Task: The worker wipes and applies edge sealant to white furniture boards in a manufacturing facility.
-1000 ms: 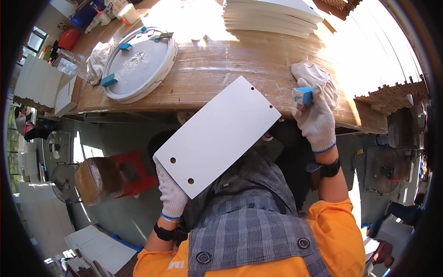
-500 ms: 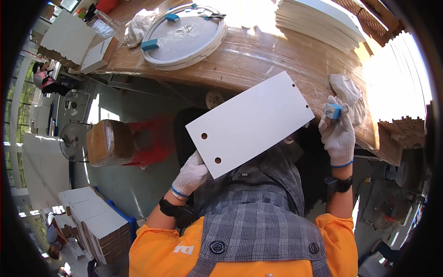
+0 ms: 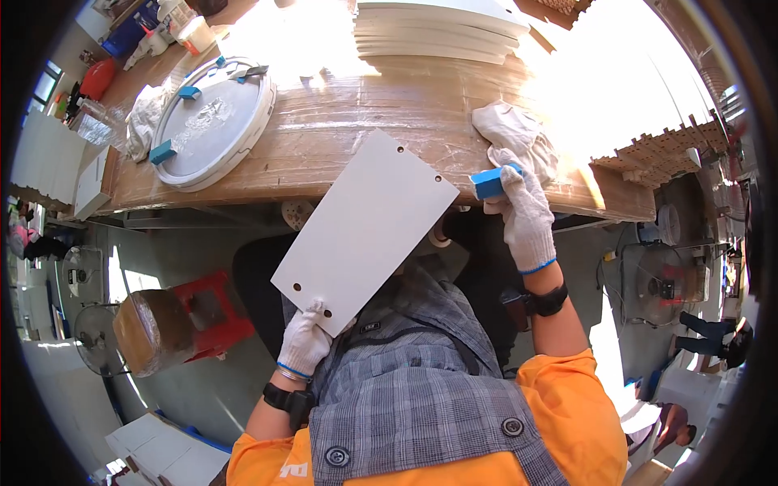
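A white rectangular panel [image 3: 365, 235] with two larger holes near one end and two smaller ones near the other is in my gloved left hand [image 3: 305, 342]. The left fingers lie over its face beside a large hole at the near corner. The panel slants up and to the right, its far end over the table edge. My gloved right hand [image 3: 527, 212] grips a blue sponge block [image 3: 489, 183], just right of the panel and apart from it. Behind that hand, a crumpled white cloth [image 3: 514, 134] lies on the wrapped brown table [image 3: 381, 105].
At the table's left stands a round white lid [image 3: 212, 138] bearing white paste, small blue blocks and a scraper [image 3: 253, 71]. Stacked white panels [image 3: 438, 36] lie at the back, with more boards [image 3: 648, 89] on the right. A red stool [image 3: 212, 312] with a wrapped box is lower left.
My view has swung right, shifting the scene. The panel is tilted more steeply, and left fingers now reach over its face. My right hand has turned the blue block closer to the panel.
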Demonstrator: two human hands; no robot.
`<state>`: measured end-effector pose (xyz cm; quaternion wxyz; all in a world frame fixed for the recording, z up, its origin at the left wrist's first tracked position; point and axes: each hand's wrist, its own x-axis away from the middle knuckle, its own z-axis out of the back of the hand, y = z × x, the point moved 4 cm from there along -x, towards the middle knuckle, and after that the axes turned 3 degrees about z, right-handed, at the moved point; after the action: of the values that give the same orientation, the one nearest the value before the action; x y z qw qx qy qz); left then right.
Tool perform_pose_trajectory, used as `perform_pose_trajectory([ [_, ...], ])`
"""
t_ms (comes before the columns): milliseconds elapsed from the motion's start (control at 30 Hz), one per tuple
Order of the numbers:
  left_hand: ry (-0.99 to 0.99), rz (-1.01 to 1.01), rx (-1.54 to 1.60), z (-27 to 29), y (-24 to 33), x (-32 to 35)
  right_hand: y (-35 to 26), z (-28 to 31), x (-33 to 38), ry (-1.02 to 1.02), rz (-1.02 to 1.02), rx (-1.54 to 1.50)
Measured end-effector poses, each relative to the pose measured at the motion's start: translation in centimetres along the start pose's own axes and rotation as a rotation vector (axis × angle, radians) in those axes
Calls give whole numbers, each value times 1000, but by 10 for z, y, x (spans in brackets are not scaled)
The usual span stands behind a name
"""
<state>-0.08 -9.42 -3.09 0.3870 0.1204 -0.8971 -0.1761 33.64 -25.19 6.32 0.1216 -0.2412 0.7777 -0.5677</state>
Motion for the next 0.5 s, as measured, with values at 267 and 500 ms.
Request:
perform_pose_trajectory([
  [267,-6,15,15,1,-1,-5,-9,-13,3,50,217,517],
  [500,15,15,-2,-4,0,-2,-20,-22,8,-51,546,861],
])
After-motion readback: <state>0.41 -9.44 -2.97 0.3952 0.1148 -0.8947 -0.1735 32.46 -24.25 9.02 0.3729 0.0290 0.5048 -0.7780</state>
